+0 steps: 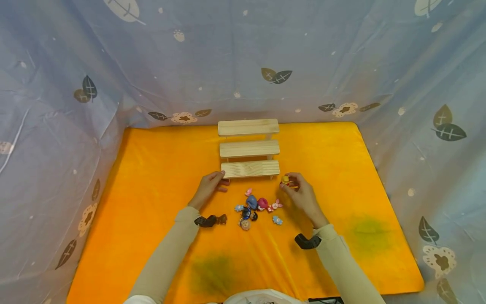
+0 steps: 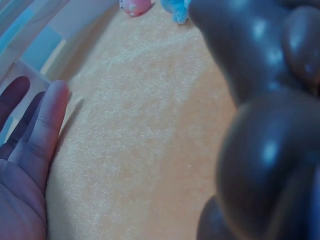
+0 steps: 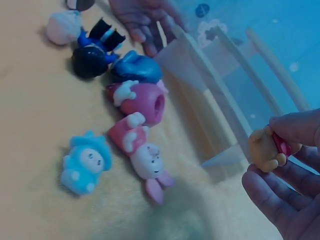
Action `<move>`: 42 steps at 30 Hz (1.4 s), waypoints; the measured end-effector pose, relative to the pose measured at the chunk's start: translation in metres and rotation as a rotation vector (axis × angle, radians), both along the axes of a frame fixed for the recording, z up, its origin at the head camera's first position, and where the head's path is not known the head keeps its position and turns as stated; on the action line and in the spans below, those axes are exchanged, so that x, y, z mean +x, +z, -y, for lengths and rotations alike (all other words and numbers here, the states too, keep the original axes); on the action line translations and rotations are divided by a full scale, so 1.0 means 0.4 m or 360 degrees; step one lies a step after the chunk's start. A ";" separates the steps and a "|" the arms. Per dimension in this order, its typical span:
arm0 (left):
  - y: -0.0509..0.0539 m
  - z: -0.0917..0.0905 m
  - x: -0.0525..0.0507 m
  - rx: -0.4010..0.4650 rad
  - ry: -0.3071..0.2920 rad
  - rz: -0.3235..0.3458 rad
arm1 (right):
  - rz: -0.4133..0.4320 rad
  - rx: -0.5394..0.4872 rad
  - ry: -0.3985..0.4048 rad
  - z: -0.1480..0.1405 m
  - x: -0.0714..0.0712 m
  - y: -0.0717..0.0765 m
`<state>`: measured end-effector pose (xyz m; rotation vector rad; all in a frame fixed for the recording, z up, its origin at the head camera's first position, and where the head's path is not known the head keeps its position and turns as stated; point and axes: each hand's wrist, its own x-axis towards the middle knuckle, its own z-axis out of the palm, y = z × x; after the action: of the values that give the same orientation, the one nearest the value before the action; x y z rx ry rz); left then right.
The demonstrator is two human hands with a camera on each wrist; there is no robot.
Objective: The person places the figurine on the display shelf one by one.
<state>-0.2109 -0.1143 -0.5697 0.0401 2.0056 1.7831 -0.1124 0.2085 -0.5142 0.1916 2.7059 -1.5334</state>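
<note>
Blue-grey curtains point(image 1: 228, 55) hang around an orange cloth point(image 1: 159, 169). Over it, the right hand point(image 1: 303, 196) pinches a little yellow toy point(image 3: 262, 147) with a red top between thumb and fingers. Just left of that pinch are the wooden steps point(image 1: 250, 170). At their other end, the left hand point(image 1: 206, 189) has its fingers loose and apart; I can't tell if it touches them. It looks like early on: only this one toy is picked up. A pink-eared toy point(image 3: 150, 162), a light blue toy point(image 3: 86, 165) and more lie on the cloth, on the near side of the pinch.
</note>
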 end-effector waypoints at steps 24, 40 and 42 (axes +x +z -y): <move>-0.001 0.004 -0.001 -0.0012 0.0020 -0.0021 | -0.0104 -0.0017 0.0135 0.005 -0.061 0.073; -0.001 -0.011 0.007 0.0047 0.0100 0.0011 | -0.0313 0.0040 0.0014 0.003 -0.134 0.158; -0.001 -0.010 0.005 0.0037 0.0106 0.0007 | -0.0307 0.0033 0.0029 0.007 -0.139 0.164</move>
<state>-0.2090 -0.1101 -0.5702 -0.0234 2.0045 1.8459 -0.1681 0.2058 -0.4488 0.0197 2.8596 -1.5972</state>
